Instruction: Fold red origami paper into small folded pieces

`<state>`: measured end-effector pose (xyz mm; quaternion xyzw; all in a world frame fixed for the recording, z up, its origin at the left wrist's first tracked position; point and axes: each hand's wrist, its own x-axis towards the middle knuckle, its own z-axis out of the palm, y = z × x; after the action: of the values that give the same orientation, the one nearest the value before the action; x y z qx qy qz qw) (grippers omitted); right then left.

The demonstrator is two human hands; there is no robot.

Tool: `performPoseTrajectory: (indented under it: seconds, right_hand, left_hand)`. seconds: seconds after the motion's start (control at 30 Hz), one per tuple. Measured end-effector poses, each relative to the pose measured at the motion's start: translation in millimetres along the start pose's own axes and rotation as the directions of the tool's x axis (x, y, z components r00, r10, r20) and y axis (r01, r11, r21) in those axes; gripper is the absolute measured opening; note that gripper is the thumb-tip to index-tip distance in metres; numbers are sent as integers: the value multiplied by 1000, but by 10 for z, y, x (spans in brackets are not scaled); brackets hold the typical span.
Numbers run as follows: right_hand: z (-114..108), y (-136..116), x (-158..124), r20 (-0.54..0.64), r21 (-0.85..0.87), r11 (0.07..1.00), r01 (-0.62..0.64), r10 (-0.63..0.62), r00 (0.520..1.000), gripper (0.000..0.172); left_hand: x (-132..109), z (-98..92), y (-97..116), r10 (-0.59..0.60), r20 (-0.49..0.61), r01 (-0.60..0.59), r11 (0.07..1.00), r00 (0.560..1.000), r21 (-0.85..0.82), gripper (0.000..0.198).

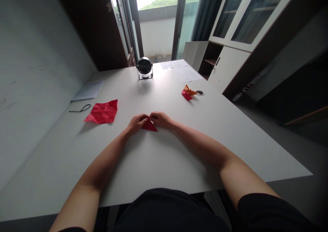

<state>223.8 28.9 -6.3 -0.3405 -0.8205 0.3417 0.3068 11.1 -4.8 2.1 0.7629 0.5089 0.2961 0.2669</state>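
Observation:
A small folded red paper triangle (149, 125) lies on the white table (164, 156) in front of me. My left hand (137, 122) pinches its left side with curled fingers. My right hand (159, 119) presses on its upper right edge, fingers closed over the paper. The two hands meet at the top of the triangle. A creased, unfolded red paper square (102, 112) lies flat to the left of my left hand.
Folded red and orange paper pieces (188, 93) sit at the right, beside a round cable hole (200, 93). A small desk fan (145, 68) stands at the far edge. White sheets (88, 90) and a black cord (80, 108) lie at the left by the wall.

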Motion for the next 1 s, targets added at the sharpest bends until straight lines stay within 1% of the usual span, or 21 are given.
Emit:
performPoseTrajectory:
  seconds: [0.53, 1.0]
  right_hand:
    - [9, 21, 15, -9, 1, 1000, 18, -18, 1000, 17]
    - [10, 41, 10, -6, -2, 1000, 5, -6, 1000, 18]
  left_hand:
    - [12, 10, -12, -2, -9, 3, 1000, 1000, 15, 27]
    - [5, -5, 15, 0, -3, 0, 1000, 1000, 2, 27]
